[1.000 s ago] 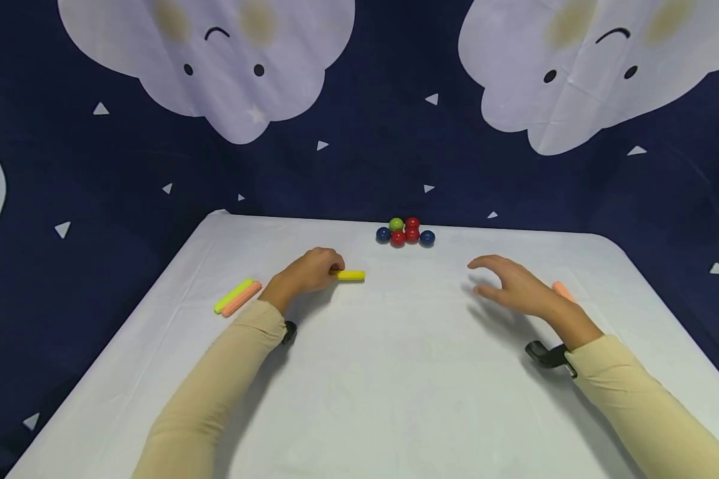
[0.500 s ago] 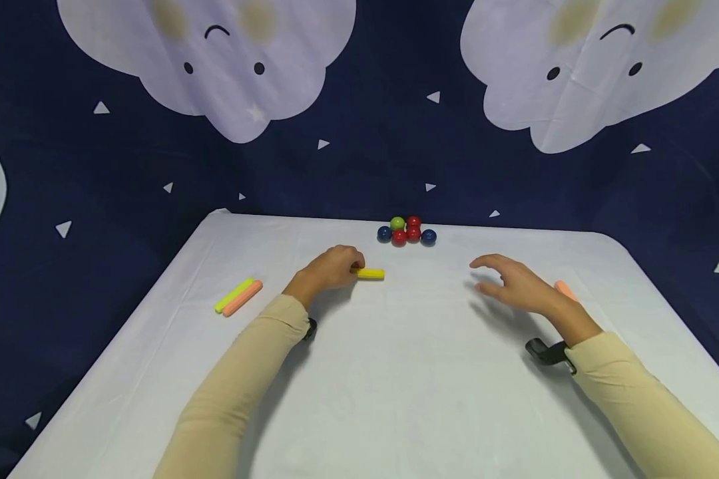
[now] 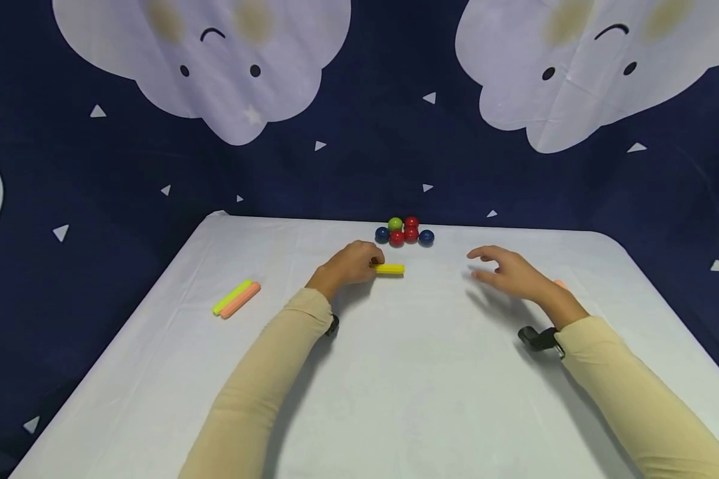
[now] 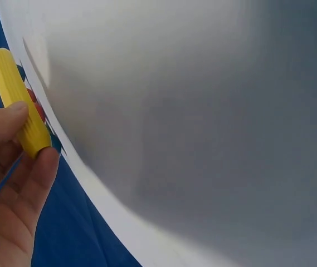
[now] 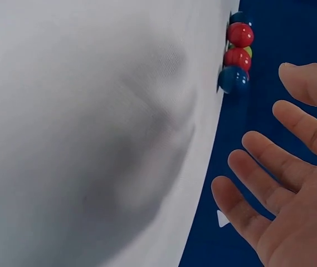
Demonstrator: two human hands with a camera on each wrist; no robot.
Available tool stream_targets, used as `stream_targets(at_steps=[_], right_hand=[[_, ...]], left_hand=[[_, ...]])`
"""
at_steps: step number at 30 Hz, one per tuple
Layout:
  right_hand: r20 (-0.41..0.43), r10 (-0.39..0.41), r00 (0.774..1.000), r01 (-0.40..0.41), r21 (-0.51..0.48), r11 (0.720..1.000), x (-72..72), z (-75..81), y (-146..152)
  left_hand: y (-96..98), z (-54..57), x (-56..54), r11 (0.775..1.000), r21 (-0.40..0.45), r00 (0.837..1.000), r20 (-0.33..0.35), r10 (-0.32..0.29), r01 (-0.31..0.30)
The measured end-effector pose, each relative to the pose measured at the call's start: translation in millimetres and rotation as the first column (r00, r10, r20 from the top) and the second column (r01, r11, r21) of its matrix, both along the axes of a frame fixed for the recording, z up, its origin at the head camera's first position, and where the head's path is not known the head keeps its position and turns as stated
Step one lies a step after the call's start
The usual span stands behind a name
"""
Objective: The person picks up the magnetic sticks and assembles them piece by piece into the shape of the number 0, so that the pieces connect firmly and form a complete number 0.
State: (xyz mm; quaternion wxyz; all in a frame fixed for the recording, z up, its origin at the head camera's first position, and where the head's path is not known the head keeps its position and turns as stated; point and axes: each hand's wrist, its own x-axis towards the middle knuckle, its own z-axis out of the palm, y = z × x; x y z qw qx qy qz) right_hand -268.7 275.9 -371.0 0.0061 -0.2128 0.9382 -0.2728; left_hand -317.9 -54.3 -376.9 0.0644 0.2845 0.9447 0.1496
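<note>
Between thumb and fingers, my left hand [image 3: 353,261] pinches one end of a yellow modelling clay stick [image 3: 391,269] just above the white table. The left wrist view shows the stick's ribbed side, with the thumb on it and a fingertip at its lower end. My right hand [image 3: 511,271] hovers over the table to the right, holding nothing; its fingers [image 5: 264,192] are spread and loosely bent. An orange clay stick [image 3: 560,284] lies behind the right wrist, mostly hidden. On the left lie a lime-yellow clay stick [image 3: 232,297] and another orange clay stick [image 3: 240,301], side by side.
A cluster of glossy red, blue and green balls [image 3: 411,234] sits near the table's far edge, beyond my hands. Behind the white-covered table [image 3: 419,392] hangs a dark blue cloth [image 3: 383,159] with clouds and small white shapes.
My left hand has carried the yellow clay stick to the right and slightly away from me. The right hand has shifted slightly farther off, covering more of the orange stick behind it.
</note>
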Motion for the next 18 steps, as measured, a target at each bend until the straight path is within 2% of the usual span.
stream_targets(at_steps=[5, 13, 18], right_hand=[[0.015, -0.005, 1.000, 0.005, -0.005, 1.000, -5.7, 1.4, -3], [0.028, -0.019, 0.999, 0.019, 0.018, 1.000, -17.4, 1.2, -9], [0.031, -0.021, 0.999, 0.021, 0.023, 1.000, -23.9, 1.4, -14]], left_hand=[[10.5, -0.6, -2.9, 0.999, 0.034, 1.000, 0.013, 0.006, -0.007], [20.3, -6.3, -7.6, 0.992, 0.109, 0.992, 0.111, 0.053, -0.065], [22.5, -8.2, -9.5, 0.990, 0.116, 0.989, 0.129, 0.070, -0.085]])
